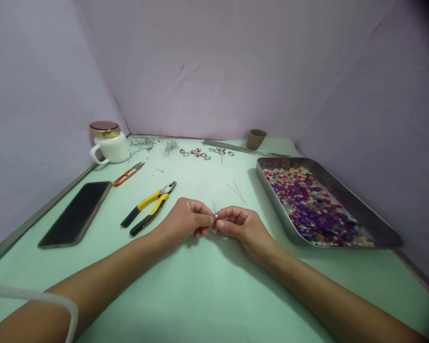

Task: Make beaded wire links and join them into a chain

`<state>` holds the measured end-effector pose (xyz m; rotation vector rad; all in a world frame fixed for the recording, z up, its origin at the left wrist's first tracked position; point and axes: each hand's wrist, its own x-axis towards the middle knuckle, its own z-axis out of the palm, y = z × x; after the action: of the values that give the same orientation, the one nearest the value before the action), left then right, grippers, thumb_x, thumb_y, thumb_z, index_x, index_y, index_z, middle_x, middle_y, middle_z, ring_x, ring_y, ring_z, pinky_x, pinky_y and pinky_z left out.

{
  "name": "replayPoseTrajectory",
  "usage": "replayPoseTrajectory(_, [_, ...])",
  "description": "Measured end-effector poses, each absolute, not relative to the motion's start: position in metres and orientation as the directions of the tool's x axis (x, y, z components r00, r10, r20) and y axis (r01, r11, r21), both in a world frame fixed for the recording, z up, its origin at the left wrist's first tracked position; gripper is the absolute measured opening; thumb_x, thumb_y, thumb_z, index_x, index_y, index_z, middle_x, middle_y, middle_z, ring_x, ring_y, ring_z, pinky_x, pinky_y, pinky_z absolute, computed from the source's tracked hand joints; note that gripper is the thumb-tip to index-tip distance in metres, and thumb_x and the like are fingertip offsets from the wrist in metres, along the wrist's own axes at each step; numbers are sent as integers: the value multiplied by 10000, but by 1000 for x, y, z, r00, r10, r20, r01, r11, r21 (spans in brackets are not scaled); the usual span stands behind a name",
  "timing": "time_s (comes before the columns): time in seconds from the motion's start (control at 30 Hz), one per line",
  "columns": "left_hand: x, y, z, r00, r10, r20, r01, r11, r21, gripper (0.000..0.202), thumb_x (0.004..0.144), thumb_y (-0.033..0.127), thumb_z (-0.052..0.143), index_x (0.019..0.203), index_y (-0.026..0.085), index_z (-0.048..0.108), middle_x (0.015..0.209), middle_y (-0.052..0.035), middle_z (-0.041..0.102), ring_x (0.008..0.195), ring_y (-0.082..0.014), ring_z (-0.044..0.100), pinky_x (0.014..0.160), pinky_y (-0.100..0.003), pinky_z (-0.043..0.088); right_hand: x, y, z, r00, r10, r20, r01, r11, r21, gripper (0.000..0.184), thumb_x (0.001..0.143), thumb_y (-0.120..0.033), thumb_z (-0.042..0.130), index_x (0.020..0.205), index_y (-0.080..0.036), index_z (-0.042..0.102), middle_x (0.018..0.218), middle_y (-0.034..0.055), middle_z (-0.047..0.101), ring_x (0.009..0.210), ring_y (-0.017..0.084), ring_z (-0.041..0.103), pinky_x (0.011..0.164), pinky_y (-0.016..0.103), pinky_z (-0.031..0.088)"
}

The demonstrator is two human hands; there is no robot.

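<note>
Between my two hands, at the middle of the table, is a small beaded wire piece (216,217) with white and red beads and thin wire ends sticking up. My left hand (193,218) pinches it from the left with thumb and forefinger. From the other side, my right hand (241,228) closes thumb and fingers on it near the red bead. Fingertips hide much of the piece. Just beyond my right hand lie thin loose wires (236,191). Pliers (148,209) with yellow and black handles lie left of my left hand.
A metal tray (277,209) of mixed beads stands at right. On the left are a phone (76,214), orange thread snips (128,174) and a lidded white mug (112,147). At the back lie several beaded rings (196,152), wire scraps (145,143), long wires (232,146) and a brown cup (256,139).
</note>
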<state>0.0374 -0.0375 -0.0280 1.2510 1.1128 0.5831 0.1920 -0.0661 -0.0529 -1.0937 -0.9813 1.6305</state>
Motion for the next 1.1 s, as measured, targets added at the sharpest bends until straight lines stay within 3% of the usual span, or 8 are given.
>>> replayPoseTrajectory(0.33, [34,-40,-20,445,855,-267,253,166,953,169,673,279,571,630,116,593,445,17,504,412,-74,436,422,-202,349,190,-70,-49,-112,992,-56,-84,-66,-994,127,605,-196,688,712,-164,627,652,-2,641,602,104,579,620,247,463])
replayPoseTrajectory(0.53, [36,-42,-15,416,882,-222,338,77,938,194,704,285,538,645,113,608,448,26,485,416,-64,400,430,-195,319,190,-70,-50,-157,984,-83,-124,-103,-987,145,631,-238,677,748,-164,634,725,22,668,662,123,604,656,258,462])
replayPoseTrajectory(0.73, [39,-44,-15,401,891,-213,420,27,907,198,687,279,527,637,108,615,447,33,473,425,-67,387,433,-193,304,192,-69,-53,-122,992,-35,-67,-44,-997,168,636,-255,662,782,-171,668,747,33,681,694,147,610,678,289,461])
replayPoseTrajectory(0.87, [39,-46,-18,345,926,-152,463,-27,886,194,664,285,544,617,114,621,459,32,488,448,-75,407,444,-195,310,192,-69,-56,-93,995,-40,-43,-44,-998,159,604,-255,676,727,-156,685,695,31,678,633,137,592,625,276,448])
replayPoseTrajectory(1.1, [39,-45,-18,303,952,-54,438,-89,895,134,635,225,534,565,127,592,449,44,481,441,-67,393,438,-186,300,193,-66,-58,-31,997,-72,-146,-75,-986,161,547,-246,705,670,-148,674,576,-7,631,515,96,524,540,241,404])
